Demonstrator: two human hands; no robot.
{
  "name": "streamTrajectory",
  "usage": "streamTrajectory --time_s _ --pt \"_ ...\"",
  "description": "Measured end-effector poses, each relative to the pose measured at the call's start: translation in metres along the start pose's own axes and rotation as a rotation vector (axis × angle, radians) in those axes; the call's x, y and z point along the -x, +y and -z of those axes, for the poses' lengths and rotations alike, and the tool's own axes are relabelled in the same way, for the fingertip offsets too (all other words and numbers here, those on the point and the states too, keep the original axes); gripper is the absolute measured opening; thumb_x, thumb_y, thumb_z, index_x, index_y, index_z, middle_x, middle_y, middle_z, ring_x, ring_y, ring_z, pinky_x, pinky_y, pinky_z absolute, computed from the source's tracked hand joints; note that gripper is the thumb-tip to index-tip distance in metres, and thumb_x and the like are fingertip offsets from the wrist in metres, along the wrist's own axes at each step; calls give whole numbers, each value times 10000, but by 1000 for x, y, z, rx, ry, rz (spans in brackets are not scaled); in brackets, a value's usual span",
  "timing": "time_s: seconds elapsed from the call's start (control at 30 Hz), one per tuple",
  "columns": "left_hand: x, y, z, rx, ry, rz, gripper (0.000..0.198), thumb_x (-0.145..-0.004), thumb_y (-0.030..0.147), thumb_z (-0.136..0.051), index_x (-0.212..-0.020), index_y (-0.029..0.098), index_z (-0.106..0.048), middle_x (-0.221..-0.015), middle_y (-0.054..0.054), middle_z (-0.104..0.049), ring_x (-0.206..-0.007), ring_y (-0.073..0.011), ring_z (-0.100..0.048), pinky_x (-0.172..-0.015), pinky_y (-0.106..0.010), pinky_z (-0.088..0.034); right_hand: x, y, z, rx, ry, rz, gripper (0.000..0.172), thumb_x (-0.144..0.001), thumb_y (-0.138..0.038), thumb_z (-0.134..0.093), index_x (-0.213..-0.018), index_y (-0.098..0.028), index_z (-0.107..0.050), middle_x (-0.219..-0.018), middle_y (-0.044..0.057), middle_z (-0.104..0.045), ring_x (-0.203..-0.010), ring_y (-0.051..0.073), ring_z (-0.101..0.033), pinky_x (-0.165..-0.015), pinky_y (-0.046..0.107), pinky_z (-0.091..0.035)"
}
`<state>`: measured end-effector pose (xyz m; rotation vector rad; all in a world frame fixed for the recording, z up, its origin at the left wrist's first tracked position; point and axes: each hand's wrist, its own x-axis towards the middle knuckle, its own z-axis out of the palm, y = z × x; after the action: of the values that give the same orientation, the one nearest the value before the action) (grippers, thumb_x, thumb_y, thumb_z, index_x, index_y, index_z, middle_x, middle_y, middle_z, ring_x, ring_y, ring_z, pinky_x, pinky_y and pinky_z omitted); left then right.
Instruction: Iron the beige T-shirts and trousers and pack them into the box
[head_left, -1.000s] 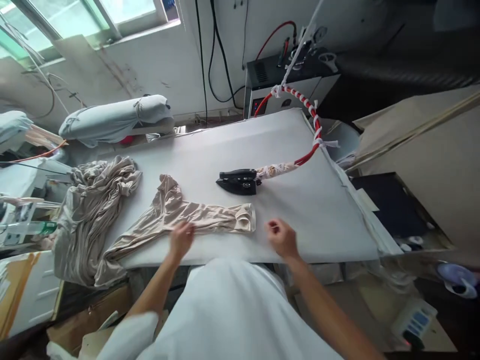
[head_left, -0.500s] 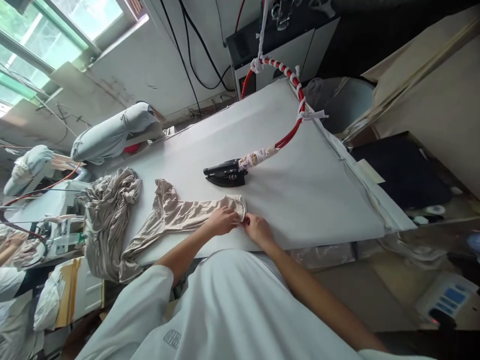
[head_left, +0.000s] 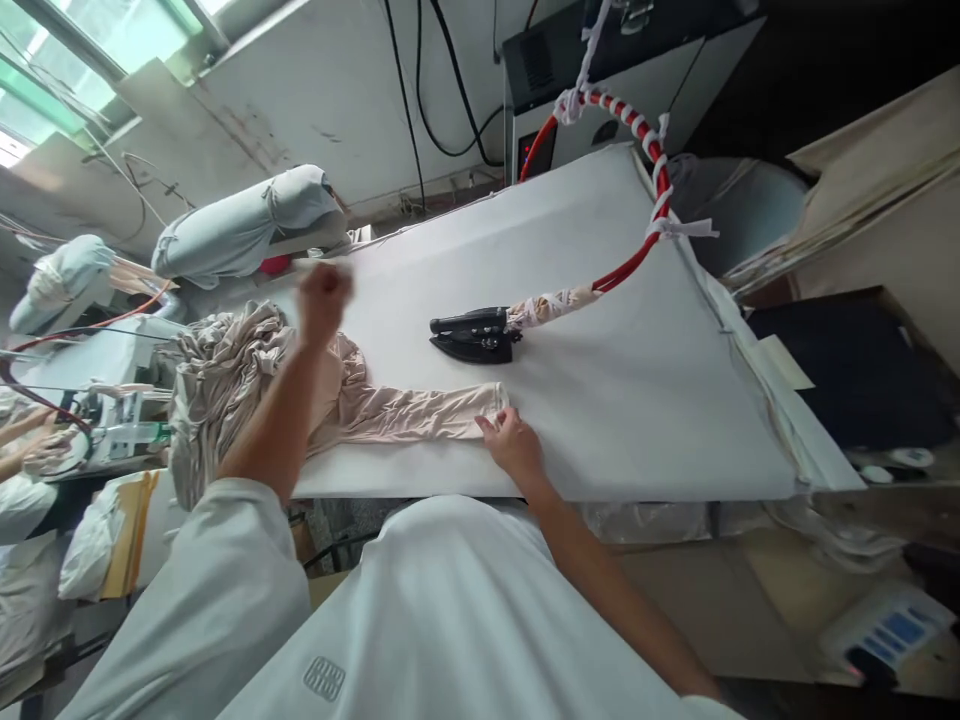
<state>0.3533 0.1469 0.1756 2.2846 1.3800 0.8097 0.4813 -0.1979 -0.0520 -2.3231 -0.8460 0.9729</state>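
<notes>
A wrinkled beige garment (head_left: 420,412) lies on the white padded ironing table (head_left: 645,400), with one narrow sleeve or leg stretched flat toward the right. At its hemmed end, my right hand (head_left: 517,445) has thumb and fingers closed on the lower corner. My left hand (head_left: 324,295) is raised over the garment's bunched left part, blurred by motion, so its fingers cannot be made out. My left forearm hides some of the fabric. Beyond the flat part rests a black iron (head_left: 472,335), its wrapped cord end pointing right. Neither hand touches the iron.
A pile of beige fabric (head_left: 199,410) lies at the table's left end. From the iron, a red hose (head_left: 626,268) loops up to a white cloth tie. Behind stands a padded grey roll (head_left: 225,228). Another person's hands (head_left: 30,440) show at the far left.
My left hand has left the hemmed end and swung up and left. The sleeve or leg lies straighter, my right hand still at its end. The view has shifted slightly.
</notes>
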Motion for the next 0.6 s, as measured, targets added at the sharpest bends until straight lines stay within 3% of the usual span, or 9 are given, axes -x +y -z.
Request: streamTrajectory --time_s 0.07,0.13,0.17,0.23,0.33,0.4,0.47,0.53,0.6 --pt "26 3 -47 106 -189 19 188 -985 159 -747 -850 118 -622 -746 57 -600 -724 -74 -478 -732 -212 -352 -8 -13 3 37 -18 -105 422 -1017 -495 -700 -1258 -149 -685 -1115 190 -755 -1053 332 -723 -879 372 -503" --pt "54 7 -85 184 -313 39 213 -975 195 -770 -819 150 -632 -764 28 -650 -738 -107 -538 -739 -239 -384 -9 -22 7 65 -21 -123 296 -983 -424 -717 -1134 -171 -734 -1076 169 -769 -1041 328 -728 -874 368 -504" --pt "65 9 -96 208 -346 45 209 -965 206 -779 -816 158 -639 -780 13 -675 -752 -124 -567 -750 -252 -401 -6 -24 10 75 4 -112 242 -980 -408 -701 -1065 -186 -744 -1070 153 -774 -1047 320 -726 -882 364 -504" --pt "79 13 -98 237 -385 12 203 -966 250 -778 -826 167 -657 -825 -22 -718 -786 -158 -618 -782 -280 -435 6 -28 20 61 137 -76 240 -973 -438 -681 -968 -206 -738 -1039 121 -779 -1031 304 -719 -882 355 -510" --pt "80 24 -67 281 -453 -141 174 -978 312 -769 -907 175 -688 -856 -52 -760 -800 -192 -657 -840 -322 -479 26 -54 50 -197 301 29 387 -868 -569 -792 -991 -210 -718 -839 68 -747 -799 253 -692 -722 328 -518" --pt "77 33 -35 362 -535 -281 141 -980 279 -757 -1069 188 -698 -872 -44 -780 -798 -196 -681 -865 -329 -506 33 -103 75 -426 217 162 597 -773 -596 -901 -1184 -212 -705 -724 4 -696 -616 191 -618 -576 283 -475" --pt "78 30 -1 458 -542 -398 230 -1020 259 -691 -1242 206 -659 -959 -50 -804 -833 -194 -716 -884 -325 -536 32 -178 102 -517 40 311 726 -757 -551 -962 -1319 -192 -676 -682 -27 -665 -538 148 -571 -498 244 -444" --pt "87 0 33 488 -400 -443 305 -1075 288 -595 -1373 221 -613 -1161 -93 -806 -981 -211 -754 -945 -339 -567 22 -269 130 -479 -90 440 612 -816 -479 -964 -1245 -123 -711 -687 -9 -664 -554 129 -590 -497 225 -478" --pt "107 -68 68 380 -251 -415 418 -1065 311 -575 -1474 227 -594 -1422 -140 -734 -1252 -259 -721 -1080 -386 -567 6 -357 164 -458 -10 622 470 -909 -404 -912 -1138 -38 -726 -758 33 -701 -633 109 -642 -591 216 -548"
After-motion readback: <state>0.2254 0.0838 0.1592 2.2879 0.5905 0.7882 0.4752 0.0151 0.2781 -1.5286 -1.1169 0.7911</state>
